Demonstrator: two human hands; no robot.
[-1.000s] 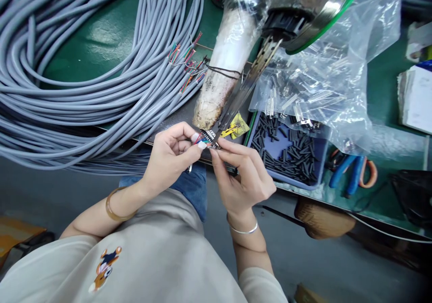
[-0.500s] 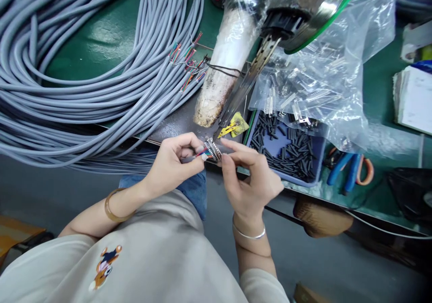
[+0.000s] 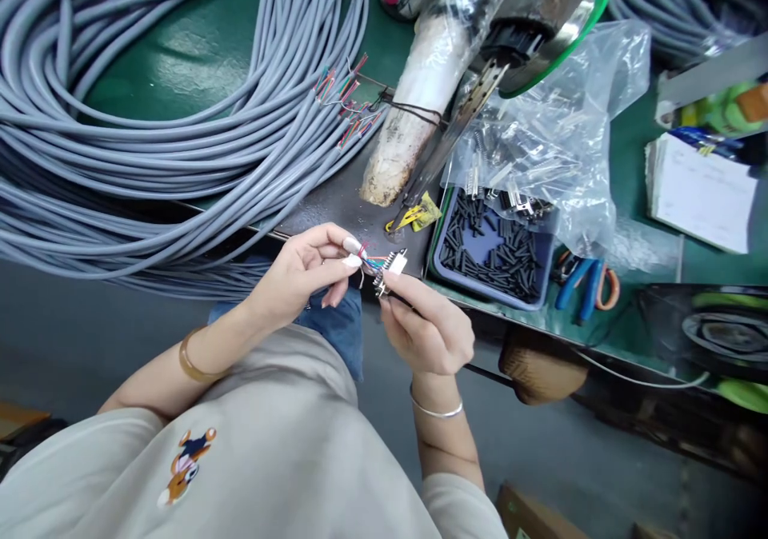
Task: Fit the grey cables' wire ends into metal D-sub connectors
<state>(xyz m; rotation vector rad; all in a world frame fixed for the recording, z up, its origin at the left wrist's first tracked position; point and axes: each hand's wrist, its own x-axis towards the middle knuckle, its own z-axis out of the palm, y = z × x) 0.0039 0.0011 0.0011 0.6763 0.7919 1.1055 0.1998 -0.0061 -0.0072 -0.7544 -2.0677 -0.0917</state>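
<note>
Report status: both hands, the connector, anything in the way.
Left hand pinching coloured wires. Right hand gripping connector, wires running to its pins. Soldering iron close beyond, apart from connector.

Tilted silvery connector (image 3: 397,264), slender multicolored wires (image 3: 374,263)

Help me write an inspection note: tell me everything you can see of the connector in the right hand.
The connector is a small, metallic-looking piece with a bright, pale face and a row of pins along the edge toward the left hand. It is held aslant near the front edge of the green bench, its lower part between thumb and forefinger of the right hand. Thin coloured wires, blue and orange among them, run from the left hand to its pin side; which are joined is too small to tell.
</note>
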